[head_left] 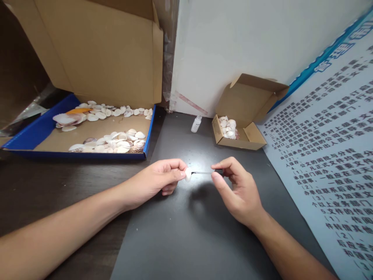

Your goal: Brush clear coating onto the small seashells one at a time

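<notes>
My left hand (169, 177) pinches a small white seashell (188, 174) between thumb and fingertips, above the dark grey mat. Between the thumb and fingers of my right hand (237, 190) is the black handle of a thin applicator brush (202, 172). Its slim stem points left, and the tip meets the shell's right side; whether it presses on it I cannot tell. Behind the hands, a small white bottle (196, 124) with printed lettering stands uncapped on the mat.
To the left, a blue-edged cardboard box (67, 138) holds several seashells (112, 142) in two groups. A smaller open carton (240, 143) at the back right has more shells (229, 127). A printed sheet (323, 136) borders the right side; a white wall (221, 46) rises behind.
</notes>
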The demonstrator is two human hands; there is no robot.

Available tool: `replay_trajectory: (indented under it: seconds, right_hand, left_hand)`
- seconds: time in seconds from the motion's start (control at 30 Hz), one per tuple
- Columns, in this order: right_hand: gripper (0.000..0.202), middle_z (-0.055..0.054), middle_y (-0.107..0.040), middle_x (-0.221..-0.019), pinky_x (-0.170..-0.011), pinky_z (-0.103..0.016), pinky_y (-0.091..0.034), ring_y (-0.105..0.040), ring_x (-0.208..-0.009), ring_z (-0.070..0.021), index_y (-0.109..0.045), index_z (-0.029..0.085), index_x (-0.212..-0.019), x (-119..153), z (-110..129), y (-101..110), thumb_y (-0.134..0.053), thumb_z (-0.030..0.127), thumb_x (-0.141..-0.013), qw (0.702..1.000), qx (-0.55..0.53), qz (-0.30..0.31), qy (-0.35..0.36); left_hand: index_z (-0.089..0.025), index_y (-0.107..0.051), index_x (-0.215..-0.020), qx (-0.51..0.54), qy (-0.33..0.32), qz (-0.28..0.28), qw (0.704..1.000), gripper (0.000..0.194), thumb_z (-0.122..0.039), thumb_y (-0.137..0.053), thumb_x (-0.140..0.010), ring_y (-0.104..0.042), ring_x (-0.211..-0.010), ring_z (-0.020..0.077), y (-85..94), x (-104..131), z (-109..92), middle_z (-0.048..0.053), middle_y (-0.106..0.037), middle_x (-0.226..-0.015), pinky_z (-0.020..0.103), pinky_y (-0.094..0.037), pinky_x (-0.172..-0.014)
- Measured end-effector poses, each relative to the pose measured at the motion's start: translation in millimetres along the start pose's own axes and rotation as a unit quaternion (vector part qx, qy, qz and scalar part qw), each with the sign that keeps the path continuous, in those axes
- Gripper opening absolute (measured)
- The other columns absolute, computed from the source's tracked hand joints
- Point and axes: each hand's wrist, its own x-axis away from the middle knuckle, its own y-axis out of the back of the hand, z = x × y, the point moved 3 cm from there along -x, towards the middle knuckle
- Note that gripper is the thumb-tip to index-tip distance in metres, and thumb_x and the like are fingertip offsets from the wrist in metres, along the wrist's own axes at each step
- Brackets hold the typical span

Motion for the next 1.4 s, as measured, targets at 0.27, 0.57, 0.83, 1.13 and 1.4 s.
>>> replay_trajectory:
  seconds: [0.27, 0.57, 0.83, 1.13, 1.4]
  right_hand:
    - [0.004, 0.003, -0.054, -0.072, -0.059, -0.026, -0.044, -0.053, -0.062, -0.0133, -0.056, 0.022, -0.093, -0.4, 0.5, 0.6, -0.057, 0.021, -0.09, 1.0, 0.009, 0.006, -0.003]
    - [0.005, 0.005, -0.05, -0.069, -0.056, -0.024, -0.041, -0.048, -0.059, -0.0117, -0.054, 0.023, -0.092, -0.5, 1.0, -1.7, -0.057, 0.02, -0.09, 1.0, 0.023, -0.001, 0.001]
    - [0.006, 0.005, -0.049, -0.069, -0.055, -0.023, -0.041, -0.047, -0.058, -0.0111, -0.054, 0.023, -0.091, 0.7, 2.6, -3.4, -0.057, 0.018, -0.09, 1.0, 0.015, 0.005, 0.006]
    - [0.004, 0.005, -0.05, -0.069, -0.055, -0.021, -0.041, -0.048, -0.058, -0.0097, -0.054, 0.022, -0.09, -0.2, 2.6, -2.4, -0.057, 0.019, -0.09, 1.0, 0.019, -0.005, 0.008]
    - [0.006, 0.007, -0.049, -0.066, -0.053, -0.02, -0.041, -0.047, -0.055, -0.0088, -0.053, 0.022, -0.088, -2.5, 5.5, -3.7, -0.057, 0.018, -0.088, 1.0, 0.03, 0.002, 0.01]
  left_hand:
    - [-0.018, -0.055, -0.089, 0.004, 0.002, 0.001, 1.0, 0.024, -0.042, -0.06, -0.091, -0.026, -0.054, 0.0085, -0.4, 0.5, -0.1, -0.008, -0.033, -0.062, 0.024, -0.023, -0.051]
    - [-0.018, -0.054, -0.09, 0.01, -0.004, 0.002, 1.0, 0.023, -0.041, -0.059, -0.093, -0.025, -0.054, 0.0075, -0.6, 0.6, -0.4, -0.008, -0.032, -0.061, 0.023, -0.022, -0.051]
    - [-0.019, -0.053, -0.09, 0.012, -0.01, 0.0, 1.0, 0.022, -0.04, -0.059, -0.093, -0.026, -0.053, 0.007, -0.5, 0.2, -0.6, -0.009, -0.032, -0.061, 0.022, -0.023, -0.05]
    - [-0.019, -0.05, -0.086, 0.02, -0.014, -0.001, 1.0, 0.022, -0.038, -0.059, -0.093, -0.025, -0.051, 0.0065, -1.1, -0.7, -0.8, -0.009, -0.033, -0.059, 0.021, -0.023, -0.049]
    - [-0.019, -0.05, -0.084, 0.028, -0.013, -0.002, 1.0, 0.022, -0.036, -0.06, -0.093, -0.025, -0.051, 0.0061, -0.8, -0.5, -0.7, -0.009, -0.033, -0.059, 0.02, -0.024, -0.049]
